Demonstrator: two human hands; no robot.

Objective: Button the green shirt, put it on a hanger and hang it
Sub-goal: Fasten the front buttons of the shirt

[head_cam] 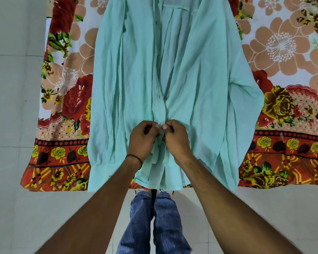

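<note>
A pale green shirt [191, 74] lies front side up on a flowered bedspread, collar at the far end and hem toward me. Its sleeves run down both sides. My left hand [142, 138] and my right hand [176, 136] meet at the button strip low on the shirt. Both pinch the green cloth between thumb and fingers, knuckles almost touching. A dark button shows on the strip a little above my hands, and another higher up near the chest pocket. The button under my fingers is hidden. No hanger is in view.
The bedspread [66, 99] with red and yellow flowers hangs over the near edge of the bed. Light floor tiles [11, 88] lie to the left and below. My legs in blue trousers [154, 217] stand at the bed's edge.
</note>
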